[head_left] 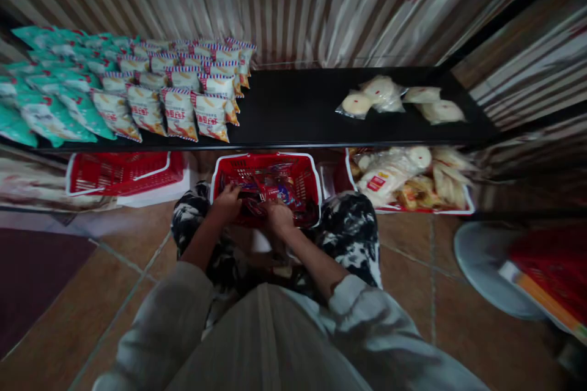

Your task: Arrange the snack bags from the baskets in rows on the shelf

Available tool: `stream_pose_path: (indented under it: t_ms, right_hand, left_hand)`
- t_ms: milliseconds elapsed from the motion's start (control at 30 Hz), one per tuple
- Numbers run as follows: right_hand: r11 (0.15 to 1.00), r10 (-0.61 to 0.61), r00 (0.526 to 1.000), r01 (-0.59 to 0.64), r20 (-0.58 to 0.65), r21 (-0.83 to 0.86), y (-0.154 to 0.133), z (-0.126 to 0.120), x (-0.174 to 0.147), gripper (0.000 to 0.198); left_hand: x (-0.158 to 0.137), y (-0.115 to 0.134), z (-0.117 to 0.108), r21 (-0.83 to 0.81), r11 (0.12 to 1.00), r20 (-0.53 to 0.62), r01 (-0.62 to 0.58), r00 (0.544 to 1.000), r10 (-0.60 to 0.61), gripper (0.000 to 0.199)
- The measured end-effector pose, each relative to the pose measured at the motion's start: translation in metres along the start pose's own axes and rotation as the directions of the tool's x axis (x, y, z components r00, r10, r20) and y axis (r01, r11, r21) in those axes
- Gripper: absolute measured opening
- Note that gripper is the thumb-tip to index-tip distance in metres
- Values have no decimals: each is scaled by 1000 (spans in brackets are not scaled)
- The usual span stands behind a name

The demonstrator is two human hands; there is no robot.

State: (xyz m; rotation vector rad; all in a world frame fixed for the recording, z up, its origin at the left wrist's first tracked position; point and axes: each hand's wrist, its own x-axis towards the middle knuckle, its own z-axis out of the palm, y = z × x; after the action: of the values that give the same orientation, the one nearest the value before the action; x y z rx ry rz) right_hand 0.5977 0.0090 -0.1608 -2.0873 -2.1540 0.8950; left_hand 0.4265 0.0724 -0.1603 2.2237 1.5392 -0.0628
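My left hand [227, 203] and my right hand [279, 216] are over a red plastic basket [313, 180] on the floor between my knees. Between them is a dark packet [251, 195] with red and white print. The fingers of my left hand close on its left end, and my right hand grips its right end. Under and behind the hands, the basket holds several shiny packets [288, 190] in red, blue and purple. Dim light and blur hide their exact kind.
A black shelf [293, 107] above the basket carries rows of white snack bags [178, 111], green bags [52, 116] and wrapped round breads [380, 93]. Another red basket [123, 172] stands left, and a basket of bagged food [389, 180] right. A grey basin [486, 269] is at far right.
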Motion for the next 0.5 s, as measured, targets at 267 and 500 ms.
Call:
stream_pose_path:
  t_ms: [267,500]
  right_hand:
    - [985,143,972,-120,-189,128,51,-20,4,31]
    - [858,404,860,-238,-313,454,86,-29,26,39]
  left_hand:
    - [6,-9,-5,31,995,76,-95,993,92,44]
    - [5,-14,-15,-42,978,123,-205,970,208,34]
